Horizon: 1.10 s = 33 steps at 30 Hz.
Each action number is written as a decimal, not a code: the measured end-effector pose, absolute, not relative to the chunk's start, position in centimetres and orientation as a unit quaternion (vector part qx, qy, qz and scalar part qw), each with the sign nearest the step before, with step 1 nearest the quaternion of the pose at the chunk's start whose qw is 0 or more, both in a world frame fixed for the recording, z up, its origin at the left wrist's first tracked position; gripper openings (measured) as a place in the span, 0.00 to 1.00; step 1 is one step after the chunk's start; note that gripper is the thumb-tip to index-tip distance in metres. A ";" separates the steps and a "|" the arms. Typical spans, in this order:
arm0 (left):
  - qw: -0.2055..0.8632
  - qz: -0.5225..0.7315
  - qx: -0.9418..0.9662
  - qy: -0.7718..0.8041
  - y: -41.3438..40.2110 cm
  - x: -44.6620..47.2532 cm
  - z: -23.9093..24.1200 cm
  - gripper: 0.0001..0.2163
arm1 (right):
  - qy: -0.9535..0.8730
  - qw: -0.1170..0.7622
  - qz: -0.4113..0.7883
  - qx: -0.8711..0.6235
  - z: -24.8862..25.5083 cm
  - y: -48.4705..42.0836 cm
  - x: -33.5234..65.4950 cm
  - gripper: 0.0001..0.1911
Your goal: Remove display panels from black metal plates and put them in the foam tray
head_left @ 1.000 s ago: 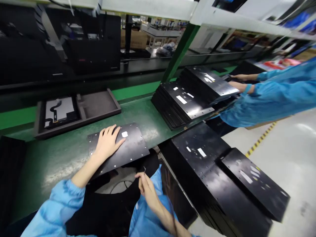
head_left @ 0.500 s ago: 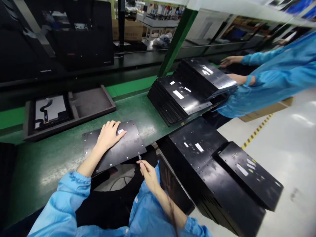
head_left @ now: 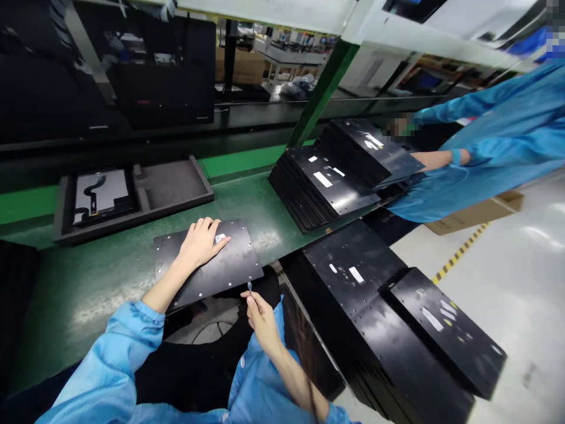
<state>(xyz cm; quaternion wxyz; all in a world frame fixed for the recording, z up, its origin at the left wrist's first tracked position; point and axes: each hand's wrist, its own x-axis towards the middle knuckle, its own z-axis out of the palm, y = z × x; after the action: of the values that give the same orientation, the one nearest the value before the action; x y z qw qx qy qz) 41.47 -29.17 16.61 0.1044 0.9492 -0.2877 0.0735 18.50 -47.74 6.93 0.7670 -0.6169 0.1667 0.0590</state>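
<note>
On the green bench a black panel point(head_left: 227, 259) lies flat, with small holes along its edges and a white label near its far side. My left hand point(head_left: 198, 242) rests on top of it, fingers stretched out and thumb spread toward the label. Just off the panel's near right corner, my right hand point(head_left: 262, 318) pinches a small flat-tipped tool point(head_left: 249, 287) between thumb and fingers. The tip points up toward the panel's edge; whether they touch I cannot tell. The tool's handle is mostly hidden in the hand.
A grey foam tray point(head_left: 176, 203) holding a screen part point(head_left: 108, 191) is behind the panel. Stacks of black panels point(head_left: 324, 176) stand to the right, with more panels point(head_left: 397, 335) beside my right arm. A co-worker in blue sleeves point(head_left: 498, 153) handles the far stack.
My view has tilted slightly, shifting the bench in the picture. My hands stay at the panel, the tool still by its corner. The co-worker's arms have shifted a little.
</note>
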 end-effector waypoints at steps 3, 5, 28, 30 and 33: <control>0.106 0.073 0.950 -0.285 -29.2 41.4 16.6 0.29 | 0.157 0.754 0.067 -0.635 7.1 -48.1 18.9 0.33; 0.113 0.070 0.951 -0.277 -29.2 41.6 16.5 0.29 | 0.143 0.718 0.066 -0.678 8.3 -49.3 19.2 0.33; 0.033 0.157 0.922 -0.352 -25.3 26.6 13.4 0.23 | -0.026 0.013 0.167 -0.986 21.3 -53.7 23.5 0.16; -0.002 0.201 0.913 -0.356 -25.4 26.4 13.6 0.24 | -0.027 0.007 0.161 -0.986 21.6 -53.7 23.5 0.17; -0.059 0.260 0.892 -0.364 -25.5 26.2 14.1 0.23 | -0.032 -0.006 0.158 -0.987 22.0 -53.6 23.6 0.17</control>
<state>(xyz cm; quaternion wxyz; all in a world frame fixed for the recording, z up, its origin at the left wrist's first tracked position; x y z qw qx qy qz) 26.22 -25.51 14.08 -0.0592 0.8922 -0.3643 0.2603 23.61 -53.55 22.04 -0.0058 -0.9869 -0.0316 0.1582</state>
